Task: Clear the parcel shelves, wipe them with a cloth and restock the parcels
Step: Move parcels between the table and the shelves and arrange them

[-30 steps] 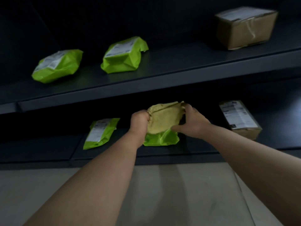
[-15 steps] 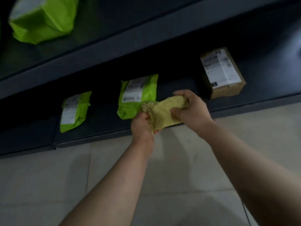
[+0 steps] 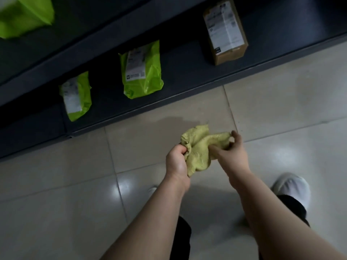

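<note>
A crumpled yellow-green cloth [image 3: 200, 147] hangs over the tiled floor between my hands. My left hand [image 3: 177, 162] grips its left end in a fist. My right hand [image 3: 231, 149] pinches the right end between thumb and fingers. On the bottom dark shelf [image 3: 187, 76] lie two green parcel bags, one small [image 3: 77, 94] at the left and one larger [image 3: 142, 70] in the middle, plus a brown cardboard box [image 3: 225, 30] with a white label at the right. Another green bag [image 3: 26, 14] lies on the shelf above, top left.
The bottom shelf's front edge [image 3: 169, 102] runs diagonally just above the pale tiled floor [image 3: 75, 203]. My white shoe [image 3: 291, 188] and dark trouser legs show at the bottom right.
My view has tilted down from the shelves to the floor. Both hands have drawn the cloth back from the bottom shelf and now hold it lower, over the tiles.
</note>
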